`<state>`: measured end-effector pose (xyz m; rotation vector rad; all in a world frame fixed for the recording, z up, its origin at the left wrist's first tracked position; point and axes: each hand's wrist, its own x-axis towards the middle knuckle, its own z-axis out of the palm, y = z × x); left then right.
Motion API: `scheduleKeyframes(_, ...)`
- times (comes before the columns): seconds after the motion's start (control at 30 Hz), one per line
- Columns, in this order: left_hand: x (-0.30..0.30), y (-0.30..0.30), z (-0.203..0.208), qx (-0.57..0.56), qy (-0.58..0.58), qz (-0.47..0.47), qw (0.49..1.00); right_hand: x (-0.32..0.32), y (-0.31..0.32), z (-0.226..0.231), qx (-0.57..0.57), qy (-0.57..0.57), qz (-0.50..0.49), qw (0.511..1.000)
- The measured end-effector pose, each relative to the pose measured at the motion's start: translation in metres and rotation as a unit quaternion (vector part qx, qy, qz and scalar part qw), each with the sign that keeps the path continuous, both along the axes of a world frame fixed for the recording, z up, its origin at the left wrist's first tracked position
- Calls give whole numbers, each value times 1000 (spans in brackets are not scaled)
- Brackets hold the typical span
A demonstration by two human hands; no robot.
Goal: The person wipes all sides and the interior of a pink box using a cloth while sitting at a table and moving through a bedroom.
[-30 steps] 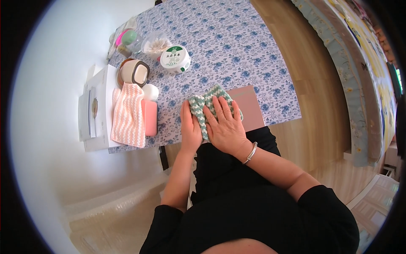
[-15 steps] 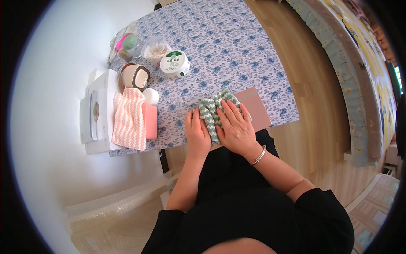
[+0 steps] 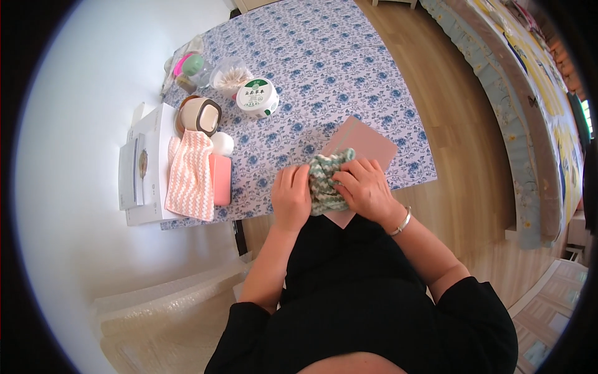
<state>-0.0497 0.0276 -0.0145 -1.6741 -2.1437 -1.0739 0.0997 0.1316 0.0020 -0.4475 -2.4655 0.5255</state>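
Note:
A green and white zigzag-patterned cloth (image 3: 325, 185) is bunched up between my hands near the table's front edge. My left hand (image 3: 291, 197) is closed on its left side, fingers curled over the edge. With bent fingers, my right hand (image 3: 369, 192) grips the cloth's right side; a bracelet (image 3: 402, 222) circles that wrist. Under the cloth lies a flat pink notebook (image 3: 367, 143), set at a slant, with one corner sticking out past the table's front edge.
On the flowered tablecloth (image 3: 311, 62) stand a white tub with a green-marked lid (image 3: 257, 98), a clear container of cotton swabs (image 3: 230, 76) and a beige rounded object (image 3: 200, 116). An orange-striped cloth (image 3: 190, 177) hangs over a white box (image 3: 149, 209), beside a pink box (image 3: 222, 181).
My right hand has gone from lying flat on the cloth to gripping it. The cloth is more bunched and closer to me. The notebook has turned, with more of it showing.

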Motion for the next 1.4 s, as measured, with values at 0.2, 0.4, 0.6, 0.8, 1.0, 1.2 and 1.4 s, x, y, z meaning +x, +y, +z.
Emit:
scheduleKeyframes(0.2,10,42,2,-117,-83,-76,987,29,-21,7,-67,-49,-219,972)
scheduleKeyframes(0.4,34,49,3,-178,-76,-70,979,36,-2,-2,-107,-51,-317,941)
scheduleKeyframes(0.6,46,43,1,-188,-119,-36,974,22,22,-20,-108,13,-340,934)
scheduleKeyframes(0.8,53,31,-22,-55,-185,-23,981,16,17,-36,-176,-25,-330,927)
scheduleKeyframes(1.0,47,28,-16,-48,-470,-33,881,29,-11,-25,-239,-93,-331,908)
scheduleKeyframes(1.2,43,28,3,-52,-664,-64,743,38,-11,-34,-251,-52,-286,923)
scheduleKeyframes(1.4,50,15,3,44,-602,-58,795,32,-14,-9,-439,103,-173,876)
